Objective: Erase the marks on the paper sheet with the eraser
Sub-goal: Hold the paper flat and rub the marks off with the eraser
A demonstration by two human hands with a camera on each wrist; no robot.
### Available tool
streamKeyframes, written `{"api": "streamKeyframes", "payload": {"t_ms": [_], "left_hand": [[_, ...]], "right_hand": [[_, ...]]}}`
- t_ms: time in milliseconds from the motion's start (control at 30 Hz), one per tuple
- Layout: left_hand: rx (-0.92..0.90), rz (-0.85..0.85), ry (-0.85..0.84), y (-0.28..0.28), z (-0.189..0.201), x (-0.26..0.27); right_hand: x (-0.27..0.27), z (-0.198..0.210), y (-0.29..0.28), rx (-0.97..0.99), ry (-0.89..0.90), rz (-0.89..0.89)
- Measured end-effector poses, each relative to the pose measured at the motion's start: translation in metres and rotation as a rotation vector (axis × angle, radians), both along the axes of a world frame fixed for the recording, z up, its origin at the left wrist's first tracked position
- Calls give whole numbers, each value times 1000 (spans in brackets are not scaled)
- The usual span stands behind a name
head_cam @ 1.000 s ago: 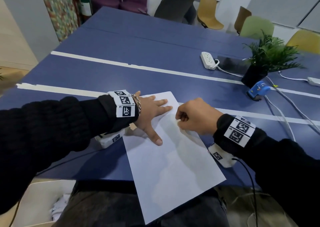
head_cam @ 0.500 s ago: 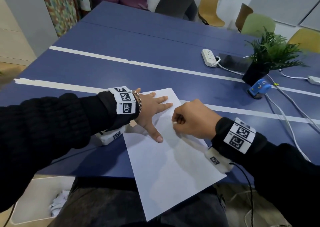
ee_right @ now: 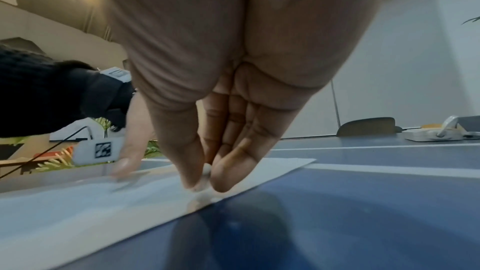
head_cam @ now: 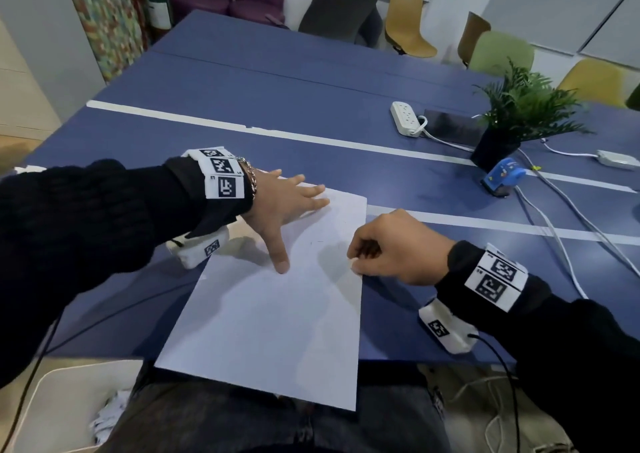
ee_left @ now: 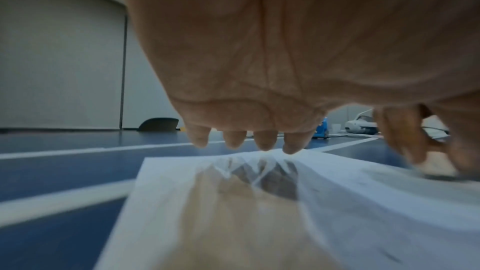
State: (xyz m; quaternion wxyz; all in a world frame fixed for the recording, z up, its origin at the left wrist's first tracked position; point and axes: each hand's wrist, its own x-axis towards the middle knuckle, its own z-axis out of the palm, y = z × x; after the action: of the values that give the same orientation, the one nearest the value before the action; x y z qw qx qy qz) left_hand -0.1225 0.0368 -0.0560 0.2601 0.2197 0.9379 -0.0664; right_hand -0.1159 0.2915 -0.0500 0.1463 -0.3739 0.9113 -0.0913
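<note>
Our right grip [head_cam: 388, 248] pinches the small white eraser [ee_right: 203, 180] between thumb and fingertips, its tip pressed on the paper [head_cam: 277, 314]. Since a second ago it has slid from the sheet's middle to its right edge, and the sheet now lies straighter on the table [head_cam: 311, 106]. Our left hand [head_cam: 280, 210] stays spread flat, fingers on the paper's far left corner, thumb stretched toward us, wrist low.
</note>
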Motion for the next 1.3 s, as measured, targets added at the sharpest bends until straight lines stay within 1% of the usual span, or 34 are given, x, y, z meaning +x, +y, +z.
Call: {"api": "streamKeyframes", "payload": {"t_ms": [100, 267, 367, 500, 667, 733, 800, 933, 967, 1033, 1100, 1133, 1233, 1300], "left_hand": [[65, 44, -50, 4, -11, 9], [67, 39, 11, 13, -23, 19], [62, 45, 29, 11, -27, 19], [58, 50, 38, 12, -28, 17], [65, 67, 36, 10, -30, 18], [45, 69, 32, 12, -27, 19], [30, 69, 29, 13, -25, 19], [21, 70, 24, 13, -24, 19], [19, 71, 23, 14, -24, 19], [11, 72, 20, 14, -24, 19], [4, 72, 19, 14, -24, 19], [4, 73, 18, 14, -23, 19], [-1, 75, 6, 15, -22, 19], [-14, 73, 5, 16, -21, 18]], "right_hand": [[-10, 5, -6, -28, 11, 1], [-33, -1, -28, -42, 86, -25], [-28, -4, -34, -32, 110, -8], [-16, 2, -34, 7, 39, 120], [-34, 3, -31, 8, 139, 26], [-22, 0, -31, 22, 134, 77], [-12, 0, -30, 27, 87, 128], [-32, 5, -25, 32, 122, 26], [-33, 4, -25, 35, 131, 21], [-24, 1, -26, 48, 135, 66], [-13, 1, -27, 54, 95, 116], [-15, 2, -27, 54, 93, 109], [-30, 4, -21, 34, 138, 13], [-27, 3, -20, 32, 152, 24]]}}
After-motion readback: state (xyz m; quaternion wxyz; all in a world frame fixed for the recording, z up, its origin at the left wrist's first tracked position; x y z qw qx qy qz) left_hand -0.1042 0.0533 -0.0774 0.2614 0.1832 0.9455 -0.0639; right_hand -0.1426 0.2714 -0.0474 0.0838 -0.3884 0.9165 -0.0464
